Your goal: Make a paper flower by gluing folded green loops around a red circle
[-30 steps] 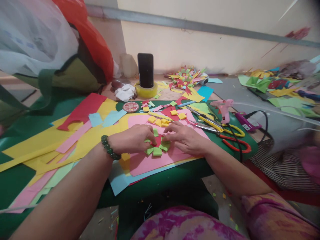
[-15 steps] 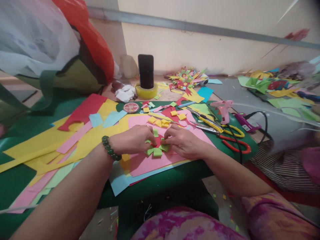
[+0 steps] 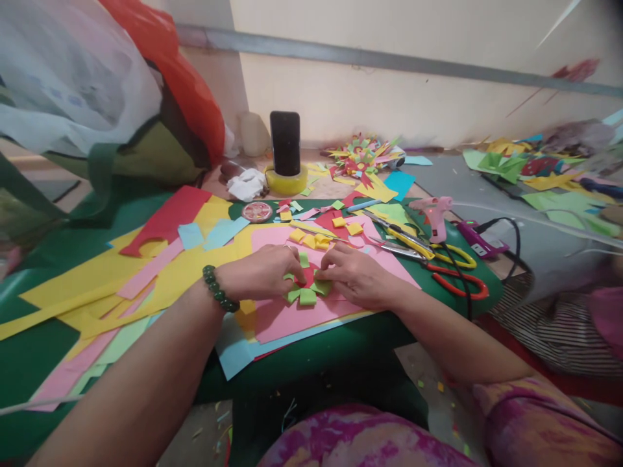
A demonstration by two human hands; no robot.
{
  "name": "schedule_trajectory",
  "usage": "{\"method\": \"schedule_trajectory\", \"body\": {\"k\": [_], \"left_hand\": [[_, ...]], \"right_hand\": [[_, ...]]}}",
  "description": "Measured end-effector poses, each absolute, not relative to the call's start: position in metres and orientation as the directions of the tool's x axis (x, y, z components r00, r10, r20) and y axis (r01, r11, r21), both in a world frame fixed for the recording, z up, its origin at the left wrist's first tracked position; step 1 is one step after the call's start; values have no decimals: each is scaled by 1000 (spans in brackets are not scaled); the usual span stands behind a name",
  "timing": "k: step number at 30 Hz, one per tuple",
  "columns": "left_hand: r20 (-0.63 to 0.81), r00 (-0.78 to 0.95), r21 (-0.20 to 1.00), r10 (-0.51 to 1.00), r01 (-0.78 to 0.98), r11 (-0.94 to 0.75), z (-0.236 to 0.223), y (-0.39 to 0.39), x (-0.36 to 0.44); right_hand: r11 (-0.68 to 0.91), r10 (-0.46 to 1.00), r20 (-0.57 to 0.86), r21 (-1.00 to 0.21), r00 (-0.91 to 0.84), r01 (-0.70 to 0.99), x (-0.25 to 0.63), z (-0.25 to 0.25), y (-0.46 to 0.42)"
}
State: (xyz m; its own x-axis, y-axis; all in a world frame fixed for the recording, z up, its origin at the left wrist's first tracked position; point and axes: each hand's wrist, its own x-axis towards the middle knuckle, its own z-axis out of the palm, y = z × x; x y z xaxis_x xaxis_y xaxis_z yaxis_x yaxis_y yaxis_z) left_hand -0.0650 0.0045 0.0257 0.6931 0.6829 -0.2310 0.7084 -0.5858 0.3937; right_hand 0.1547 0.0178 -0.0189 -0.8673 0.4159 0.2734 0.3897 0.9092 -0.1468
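Note:
A red paper circle (image 3: 305,277) with several folded green paper strips (image 3: 307,298) around its edge lies on pink paper (image 3: 282,323). My left hand (image 3: 272,271) is closed at its left side, a fingertip pressing the red centre and the thumb by a green strip. From the right, my right hand (image 3: 348,274) pinches a green strip at the circle's edge. Just behind the hands are several folded yellow paper strips (image 3: 321,242). The fingers partly cover the circle.
To the right lie scissors (image 3: 460,280), a yellow cutter (image 3: 411,241), a pink glue gun (image 3: 435,214) and a purple power strip (image 3: 479,241). A phone (image 3: 285,143) stands in a yellow tape roll (image 3: 288,183). Paper sheets (image 3: 97,279) cover the left. A paper-scrap pile (image 3: 365,155) sits behind.
The view has shifted very slightly. Both hands stay at the red circle in nearly the same pose, and the green strips look unmoved.

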Motion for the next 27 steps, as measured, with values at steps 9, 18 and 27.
{"method": "schedule_trajectory", "body": {"k": [9, 18, 27], "left_hand": [[-239, 689, 394, 684, 713, -580, 25, 5, -66], [-207, 702, 405, 682, 696, -593, 23, 5, -68], [-169, 695, 469, 699, 680, -563, 19, 6, -70]], "right_hand": [[895, 441, 282, -74, -852, 439, 153, -20, 16], [888, 455, 337, -101, -824, 449, 149, -24, 16], [902, 424, 456, -293, -783, 318, 151, -25, 16]]}}
